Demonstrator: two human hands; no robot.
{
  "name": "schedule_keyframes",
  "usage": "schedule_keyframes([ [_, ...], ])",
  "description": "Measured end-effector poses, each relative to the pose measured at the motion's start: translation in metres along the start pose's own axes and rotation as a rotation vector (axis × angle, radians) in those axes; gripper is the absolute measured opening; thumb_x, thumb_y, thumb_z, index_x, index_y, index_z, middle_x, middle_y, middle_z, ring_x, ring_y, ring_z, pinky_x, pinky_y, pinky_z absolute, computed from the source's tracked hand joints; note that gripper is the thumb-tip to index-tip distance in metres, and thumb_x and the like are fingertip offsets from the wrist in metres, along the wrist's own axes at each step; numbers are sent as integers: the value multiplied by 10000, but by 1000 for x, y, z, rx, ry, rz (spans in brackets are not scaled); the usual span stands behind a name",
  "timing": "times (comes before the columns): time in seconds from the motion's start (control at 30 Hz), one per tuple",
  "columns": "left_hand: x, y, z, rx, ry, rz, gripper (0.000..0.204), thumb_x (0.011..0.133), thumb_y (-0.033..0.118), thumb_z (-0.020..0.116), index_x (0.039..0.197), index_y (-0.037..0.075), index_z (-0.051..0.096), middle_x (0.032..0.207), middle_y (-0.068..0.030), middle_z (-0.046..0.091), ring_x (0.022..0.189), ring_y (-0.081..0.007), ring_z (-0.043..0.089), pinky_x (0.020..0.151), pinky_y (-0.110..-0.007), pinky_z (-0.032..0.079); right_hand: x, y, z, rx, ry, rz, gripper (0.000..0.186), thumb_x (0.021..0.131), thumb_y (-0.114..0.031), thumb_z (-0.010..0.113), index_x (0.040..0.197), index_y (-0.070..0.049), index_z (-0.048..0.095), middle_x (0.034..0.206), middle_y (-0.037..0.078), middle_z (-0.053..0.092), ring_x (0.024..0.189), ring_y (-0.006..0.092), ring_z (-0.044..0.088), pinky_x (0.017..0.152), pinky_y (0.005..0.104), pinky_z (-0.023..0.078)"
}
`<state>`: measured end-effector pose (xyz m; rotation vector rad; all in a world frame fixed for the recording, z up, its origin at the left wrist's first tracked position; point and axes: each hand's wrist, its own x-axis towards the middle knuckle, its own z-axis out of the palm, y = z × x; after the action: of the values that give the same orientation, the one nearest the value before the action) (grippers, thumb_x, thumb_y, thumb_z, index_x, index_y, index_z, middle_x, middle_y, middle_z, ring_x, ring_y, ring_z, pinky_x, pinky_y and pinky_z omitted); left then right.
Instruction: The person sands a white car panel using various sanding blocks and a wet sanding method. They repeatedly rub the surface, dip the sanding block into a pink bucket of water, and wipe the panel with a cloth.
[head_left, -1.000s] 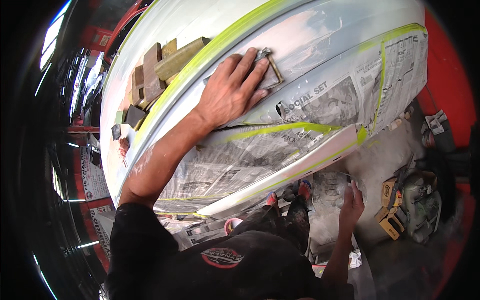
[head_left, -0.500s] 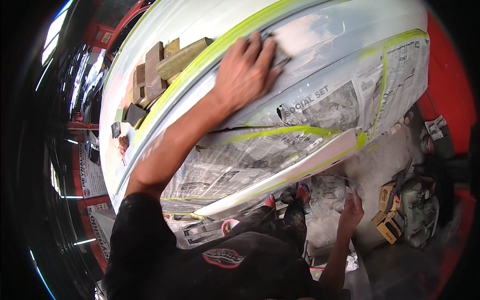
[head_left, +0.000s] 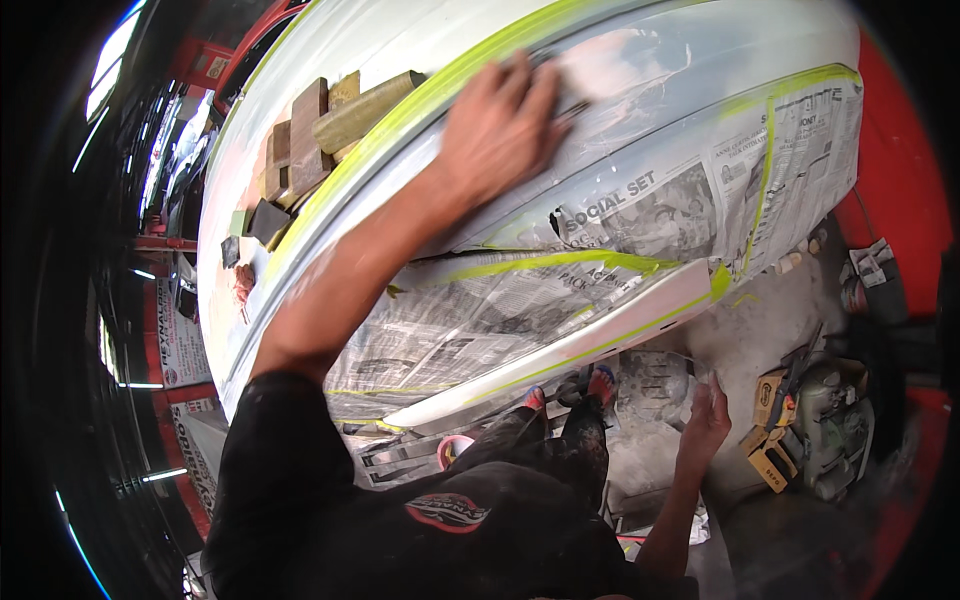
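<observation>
My left hand (head_left: 505, 125) presses down on the grey-primed, curved car body panel (head_left: 640, 100), fingers bent. Under the fingertips is a dark, thin piece that looks like sandpaper (head_left: 574, 108); most of it is hidden by the hand. A lime-green masking tape strip (head_left: 440, 95) runs along the panel's edge beside the hand. Newspaper (head_left: 640, 215), taped on, covers the section below. My right hand (head_left: 706, 425) hangs low at my right side, away from the car, with its fingers drawn together; what they hold, if anything, cannot be made out.
Several sanding blocks (head_left: 310, 130) lie on the white surface at the left, beyond the tape. A pink-rimmed bucket (head_left: 452, 450) stands near my feet. To the right on the floor are cardboard boxes (head_left: 772, 460) and a grey-green machine (head_left: 835, 430). Dust coats the floor.
My left hand has shifted slightly up and to the right along the panel, with the dark piece under it. My right hand stays nearly where it was.
</observation>
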<state>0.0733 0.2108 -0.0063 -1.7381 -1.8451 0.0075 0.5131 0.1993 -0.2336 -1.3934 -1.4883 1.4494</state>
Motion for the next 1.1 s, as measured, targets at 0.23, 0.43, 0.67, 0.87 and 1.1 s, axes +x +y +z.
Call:
schedule_keyframes([
  [0.23, 115, 41, 52, -32, -25, -84, 501, 924, 345, 674, 1244, -32, 590, 1168, -252, 655, 1001, -336, 586, 878, -468, 483, 29, -85, 62, 41, -146, -157, 409, 1039, -118, 619, 1417, 34, 592, 1231, 86, 686, 1073, 97, 613, 948, 254, 494],
  [0.43, 41, 72, 9, -467, 386, -353, 591, 900, 283, 701, 1352, -55, 525, 1098, -244, 608, 953, -346, 549, 817, -493, 463, 20, -139, 120, 161, -278, -237, 343, 1040, -45, 597, 1370, 47, 618, 1206, 74, 664, 1063, 120, 611, 954, 275, 498],
  [0.67, -67, 106, -31, -1580, 376, -960, 759, 989, 186, 684, 1593, 29, 251, 1306, -237, 576, 1130, -258, 596, 960, -376, 497, -20, -136, 168, 220, -516, -179, 393, 1068, -147, 553, 1417, 34, 556, 1150, 71, 680, 963, 107, 621, 905, 265, 494],
  [0.87, -106, 105, -43, -1812, 584, -1158, 945, 948, 110, 745, 1645, 92, 108, 1433, -190, 443, 1187, -198, 548, 968, -315, 513, -45, -129, 174, 467, -609, -24, 740, 1032, -522, 563, 1564, -53, 354, 1501, 81, 461, 1237, 160, 505, 1008, 401, 447],
  [1.1, -120, 122, -58, -2107, 716, -1074, 1061, 844, 78, 747, 1656, 140, 67, 1465, -180, 371, 1265, -233, 474, 1093, -391, 430, -45, -194, 198, 741, -306, -146, 735, 1078, -583, 396, 1533, -6, 365, 1521, 141, 463, 1372, 233, 471, 1178, 415, 355],
])
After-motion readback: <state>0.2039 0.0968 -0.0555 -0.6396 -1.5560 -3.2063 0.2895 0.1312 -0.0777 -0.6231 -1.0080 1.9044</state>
